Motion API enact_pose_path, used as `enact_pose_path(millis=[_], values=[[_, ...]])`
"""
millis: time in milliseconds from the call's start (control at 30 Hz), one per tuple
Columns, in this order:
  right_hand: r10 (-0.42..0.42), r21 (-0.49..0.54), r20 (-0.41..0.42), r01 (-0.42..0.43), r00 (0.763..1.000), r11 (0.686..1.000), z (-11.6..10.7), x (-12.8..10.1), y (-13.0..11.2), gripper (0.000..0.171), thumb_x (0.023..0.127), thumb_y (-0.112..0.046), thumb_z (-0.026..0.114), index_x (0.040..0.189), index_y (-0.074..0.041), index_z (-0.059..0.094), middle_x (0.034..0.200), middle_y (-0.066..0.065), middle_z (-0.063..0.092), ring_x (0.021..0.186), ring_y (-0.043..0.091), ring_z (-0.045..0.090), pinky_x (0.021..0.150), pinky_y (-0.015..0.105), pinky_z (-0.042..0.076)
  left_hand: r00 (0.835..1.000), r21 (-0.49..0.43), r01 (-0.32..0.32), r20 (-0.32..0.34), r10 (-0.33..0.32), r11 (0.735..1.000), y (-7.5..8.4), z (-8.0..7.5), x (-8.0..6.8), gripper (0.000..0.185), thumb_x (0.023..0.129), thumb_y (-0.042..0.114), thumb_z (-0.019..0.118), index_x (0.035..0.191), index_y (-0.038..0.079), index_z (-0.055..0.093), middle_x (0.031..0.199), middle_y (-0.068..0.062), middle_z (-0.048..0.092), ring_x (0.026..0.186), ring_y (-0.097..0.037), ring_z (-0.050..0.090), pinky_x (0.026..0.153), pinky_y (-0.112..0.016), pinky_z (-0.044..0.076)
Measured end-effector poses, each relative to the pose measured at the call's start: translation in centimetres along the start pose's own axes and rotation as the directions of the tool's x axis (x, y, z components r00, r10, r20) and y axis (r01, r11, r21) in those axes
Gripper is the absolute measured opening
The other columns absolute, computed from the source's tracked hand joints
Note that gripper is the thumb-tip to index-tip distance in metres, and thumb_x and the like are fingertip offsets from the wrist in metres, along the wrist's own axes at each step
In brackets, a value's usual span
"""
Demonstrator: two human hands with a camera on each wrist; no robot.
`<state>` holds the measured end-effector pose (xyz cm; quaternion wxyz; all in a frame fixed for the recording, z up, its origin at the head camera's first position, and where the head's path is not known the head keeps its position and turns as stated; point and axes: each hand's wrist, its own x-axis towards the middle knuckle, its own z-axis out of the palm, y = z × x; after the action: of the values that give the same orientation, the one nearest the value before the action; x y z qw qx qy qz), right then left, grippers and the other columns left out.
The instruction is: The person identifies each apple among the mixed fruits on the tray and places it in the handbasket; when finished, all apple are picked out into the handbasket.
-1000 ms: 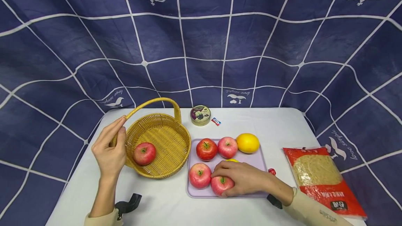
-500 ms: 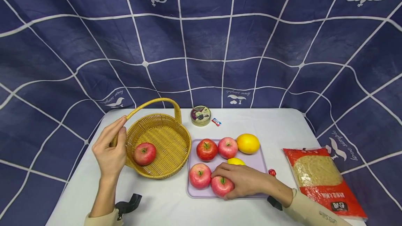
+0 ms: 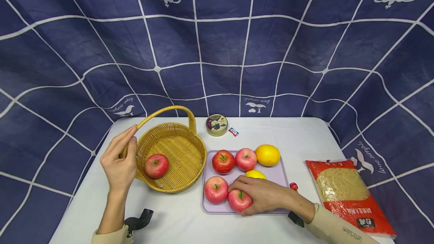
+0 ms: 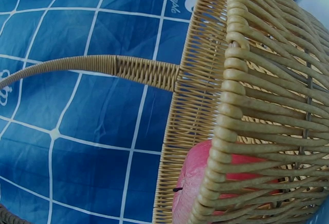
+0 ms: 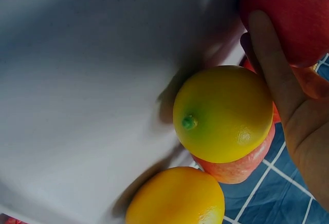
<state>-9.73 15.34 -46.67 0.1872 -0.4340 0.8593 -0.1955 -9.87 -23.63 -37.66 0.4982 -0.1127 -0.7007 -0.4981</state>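
Note:
My left hand (image 3: 119, 163) holds the handle of a round yellow wicker basket (image 3: 184, 157) on its near left side, fingers outside and thumb inside. One pink-red apple (image 3: 156, 166) lies in the basket; the left wrist view shows this apple (image 4: 193, 183) behind the woven rim. My right hand (image 3: 266, 197) reaches over a lilac tray (image 3: 278, 176) and grips an apple (image 3: 238, 202) at its front edge, fingers across the far side and thumb on the near side. Another apple (image 3: 216, 190) sits right beside it. In the right wrist view, a lemon (image 5: 223, 116) lies by the fingers.
At the tray's back are a darker red apple (image 3: 223, 162), a pink apple (image 3: 245, 159) and a larger yellow lemon (image 3: 268, 155). Behind stand a round tin (image 3: 216, 125) and a small wrapped sweet (image 3: 233, 131). A red food bag (image 3: 349, 195) lies on the right.
My right hand has shifted slightly toward me on the apple, so more of the small lemon behind it shows. The left hand and basket have stayed put.

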Motion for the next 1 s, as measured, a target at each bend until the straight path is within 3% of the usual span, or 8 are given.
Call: enact_pose_path(millis=[433,1000], values=[[0.024,0.014,0.030,-0.024,0.999,1.000,0.03,0.10,-0.17,0.061,0.082,-0.052,0.077,0.136,-0.043,0.051,0.127,-0.021,0.053,0.112,0.001,0.053,0.099,0.034,0.054,1.000,-0.006,0.005,0.009,-0.004,1.000,-0.04,-0.08,0.01,0.024,0.087,-0.017,0.064,0.108,-0.011,0.073,0.110,-0.027,0.072,0.109,-0.017,0.070,0.096,-0.020,0.054],[0.007,0.001,0.002,-0.007,1.000,1.000,-0.33,0.05,-0.39,0.060,0.081,-0.053,0.077,0.135,-0.043,0.052,0.125,-0.022,0.053,0.111,0.001,0.053,0.098,0.034,0.054,1.000,-0.003,0.011,0.019,-0.011,1.000,0.14,-0.13,0.03,0.023,0.088,-0.015,0.064,0.109,-0.011,0.073,0.111,-0.027,0.071,0.110,-0.017,0.069,0.097,-0.021,0.054]])
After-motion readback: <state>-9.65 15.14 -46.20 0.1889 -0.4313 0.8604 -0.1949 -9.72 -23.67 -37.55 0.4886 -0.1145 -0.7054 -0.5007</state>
